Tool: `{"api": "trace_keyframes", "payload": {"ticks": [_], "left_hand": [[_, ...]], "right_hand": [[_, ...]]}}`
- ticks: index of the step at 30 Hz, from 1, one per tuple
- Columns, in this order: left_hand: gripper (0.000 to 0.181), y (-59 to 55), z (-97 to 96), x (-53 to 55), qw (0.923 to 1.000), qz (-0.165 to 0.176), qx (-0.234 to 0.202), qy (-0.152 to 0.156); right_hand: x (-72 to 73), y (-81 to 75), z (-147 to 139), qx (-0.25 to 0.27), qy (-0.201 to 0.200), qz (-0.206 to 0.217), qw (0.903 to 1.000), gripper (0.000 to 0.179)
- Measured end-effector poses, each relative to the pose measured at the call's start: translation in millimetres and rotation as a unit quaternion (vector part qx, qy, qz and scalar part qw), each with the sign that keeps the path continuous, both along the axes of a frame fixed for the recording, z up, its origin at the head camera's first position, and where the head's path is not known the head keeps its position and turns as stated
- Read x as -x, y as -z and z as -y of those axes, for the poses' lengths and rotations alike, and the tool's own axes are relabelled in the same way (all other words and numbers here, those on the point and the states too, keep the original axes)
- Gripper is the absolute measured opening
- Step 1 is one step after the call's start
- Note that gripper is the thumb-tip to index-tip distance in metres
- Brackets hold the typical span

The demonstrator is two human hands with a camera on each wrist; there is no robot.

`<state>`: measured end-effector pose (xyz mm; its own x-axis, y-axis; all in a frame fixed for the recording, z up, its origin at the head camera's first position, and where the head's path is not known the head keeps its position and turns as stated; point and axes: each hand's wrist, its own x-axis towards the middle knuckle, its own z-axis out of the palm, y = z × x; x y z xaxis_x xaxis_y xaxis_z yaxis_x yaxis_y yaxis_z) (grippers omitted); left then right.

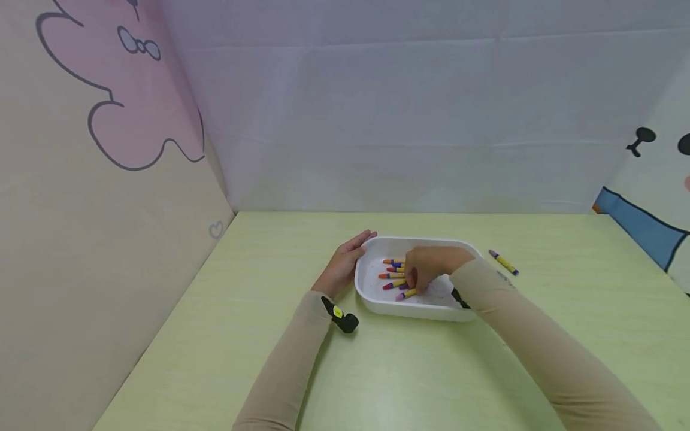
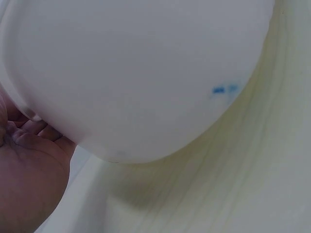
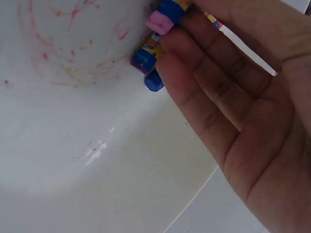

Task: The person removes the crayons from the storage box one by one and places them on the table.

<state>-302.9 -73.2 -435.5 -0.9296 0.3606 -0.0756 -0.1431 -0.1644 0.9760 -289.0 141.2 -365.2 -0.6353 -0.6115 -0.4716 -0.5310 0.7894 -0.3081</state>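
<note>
A white plastic tray (image 1: pixel 417 309) holds several crayons (image 1: pixel 390 276) with yellow wrappers and red, orange, blue or purple ends. At its left side, my left hand (image 1: pixel 342 266) grips the rim, with the thumb near the edge and the fingers along the outer wall. In the left wrist view, the outer wall of the tray (image 2: pixel 141 73) hides part of those fingers. My right hand (image 1: pixel 431 266) reaches inside, fingers bent downward over the crayons. Seen from the right wrist, its fingers pinch a pink-ended crayon (image 3: pixel 161 22); a purple-ended crayon (image 3: pixel 144 60) and a blue end lie beside the fingertips.
One loose crayon (image 1: pixel 504 262) lies on the pale green table (image 1: pixel 377 371), right of the tray. Crayon smears (image 3: pixel 73 48) mark the tray floor. A white sheet (image 1: pixel 377 120) stands behind the table, and printed panels flank both sides.
</note>
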Motion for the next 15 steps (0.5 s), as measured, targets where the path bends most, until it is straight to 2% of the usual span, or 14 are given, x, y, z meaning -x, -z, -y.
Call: {"api": "trace_keyframes", "payload": {"ticks": [8, 15], "left_hand": [[0.048, -1.7, -1.2, -0.1, 0.9999, 0.003, 0.012, -0.006], [0.048, -0.2, -1.1, 1.5, 0.9999, 0.008, 0.012, -0.005]], "right_hand": [[4.4, -6.4, -17, 0.016, 0.027, -0.007, 0.9995, 0.006], [6.9, -18.1, -33, 0.042, 0.056, -0.003, 0.9975, 0.006]]}}
